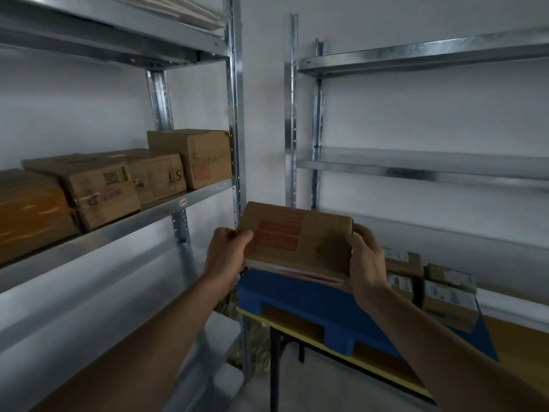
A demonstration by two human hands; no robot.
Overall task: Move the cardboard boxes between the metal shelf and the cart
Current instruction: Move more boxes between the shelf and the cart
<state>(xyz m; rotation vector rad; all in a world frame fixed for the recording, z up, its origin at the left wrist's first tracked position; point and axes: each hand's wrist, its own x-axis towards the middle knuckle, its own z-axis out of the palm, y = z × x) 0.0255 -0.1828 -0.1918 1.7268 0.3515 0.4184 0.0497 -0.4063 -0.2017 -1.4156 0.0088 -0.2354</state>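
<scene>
Hands hold a flat cardboard box in the air above the blue pallet on the cart: left hand grips its left edge, right hand its right. Four boxes sit on the metal shelf at left; more boxes lie on the pallet.

Both hands on flat cardboard box w/ orange labels, left hand gripping left edge, right hand right edge. Box held above blue pallet on cart. More boxes on metal shelf at left.
</scene>
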